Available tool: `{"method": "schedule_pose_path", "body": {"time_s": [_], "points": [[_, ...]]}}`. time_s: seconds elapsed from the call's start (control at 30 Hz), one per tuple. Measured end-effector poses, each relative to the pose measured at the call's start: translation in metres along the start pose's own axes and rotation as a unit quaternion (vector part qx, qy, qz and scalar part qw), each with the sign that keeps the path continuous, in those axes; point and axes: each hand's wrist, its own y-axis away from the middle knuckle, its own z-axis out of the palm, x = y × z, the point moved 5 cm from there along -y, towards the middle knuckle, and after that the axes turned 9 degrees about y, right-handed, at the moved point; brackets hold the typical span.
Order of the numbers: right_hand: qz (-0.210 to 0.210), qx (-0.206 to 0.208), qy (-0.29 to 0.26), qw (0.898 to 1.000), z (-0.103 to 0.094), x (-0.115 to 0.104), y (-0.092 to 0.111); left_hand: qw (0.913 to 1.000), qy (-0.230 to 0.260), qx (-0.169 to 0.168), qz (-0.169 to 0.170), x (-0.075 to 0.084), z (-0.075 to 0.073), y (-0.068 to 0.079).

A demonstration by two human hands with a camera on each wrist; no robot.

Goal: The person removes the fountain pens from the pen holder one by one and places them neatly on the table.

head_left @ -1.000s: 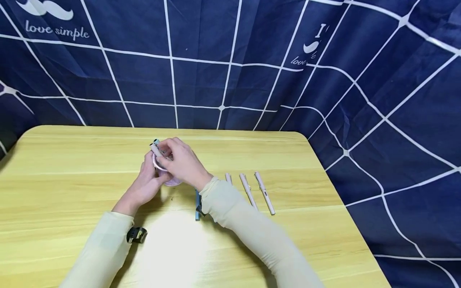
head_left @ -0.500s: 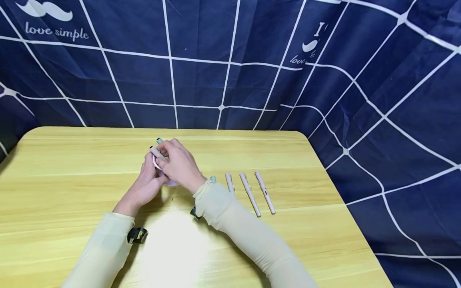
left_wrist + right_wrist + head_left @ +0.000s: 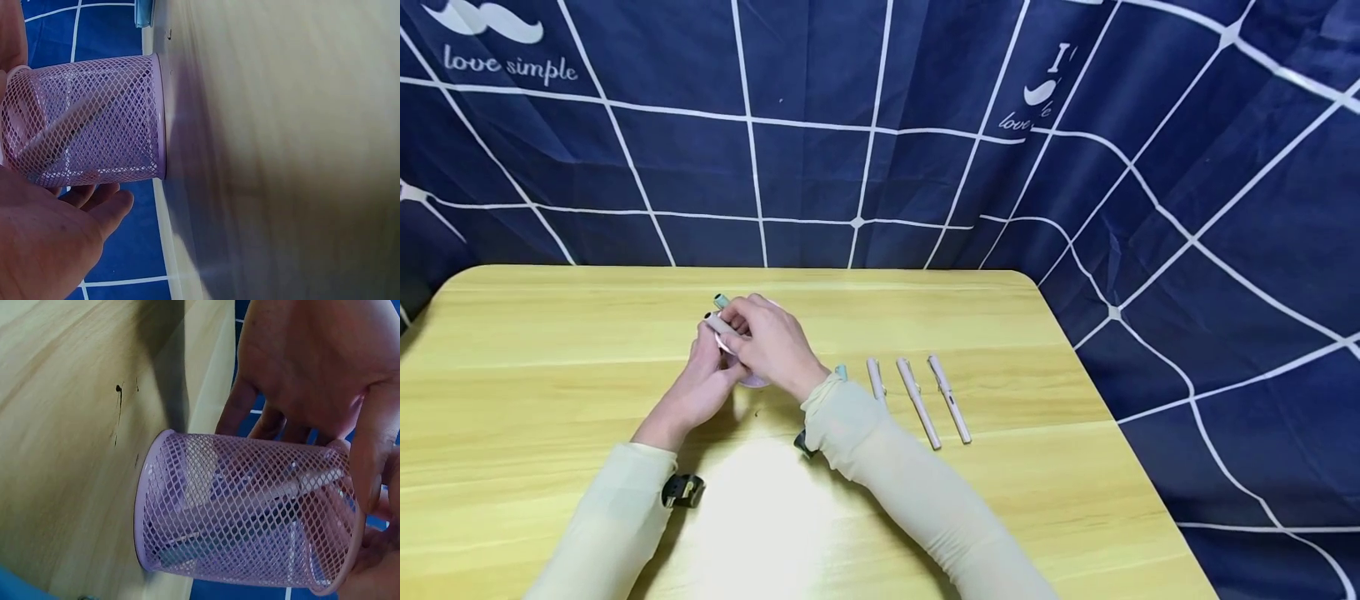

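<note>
A pink-purple wire-mesh pen cup [image 3: 94,119] stands on the wooden table, its base at the tabletop. My left hand [image 3: 700,387] grips it near the rim, with thumb in front and fingers round the far side. Over the mouth, my right hand [image 3: 775,346] pinches a pale lilac pen [image 3: 721,324] near its upper end. Through the mesh in the right wrist view, that pale pen [image 3: 250,501] slants down inside the cup. Beside it leans a teal pen [image 3: 187,548], whose top end [image 3: 722,301] sticks out behind the right fingers.
Three pale lilac pens [image 3: 918,404] lie side by side on the table [image 3: 587,375], right of the cup. A teal pen end [image 3: 841,372] shows past my right sleeve. A dark blue curtain with white lines [image 3: 805,167] hangs behind and along the right.
My right forearm has shifted slightly left, uncovering more of the pens on the table. The pinched pen has sunk a little lower, and the left hand keeps its hold on the cup.
</note>
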Motion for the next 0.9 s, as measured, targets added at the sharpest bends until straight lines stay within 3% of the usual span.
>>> {"method": "schedule_pose_path", "body": {"time_s": [0.17,0.47,0.6,0.7,0.9], "points": [[-0.022,-0.002,-0.004,1.000,0.000,0.000,0.002,0.9999,-0.011,-0.001,0.007,-0.001,0.000,0.001],[-0.031,0.006,-0.032,0.999,-0.004,0.005,0.001,0.9998,0.017,0.001,0.014,0.000,0.001,-0.001],[-0.035,0.015,-0.076,0.996,-0.006,0.007,0.002,0.9999,0.007,0.004,0.012,0.000,0.002,-0.001],[-0.043,0.028,-0.138,0.989,-0.008,0.009,0.004,0.9999,0.003,0.005,0.008,0.000,0.002,-0.001],[-0.041,0.054,-0.252,0.965,-0.010,0.014,0.006,0.9999,0.000,0.008,-0.008,-0.001,0.001,0.000]]}}
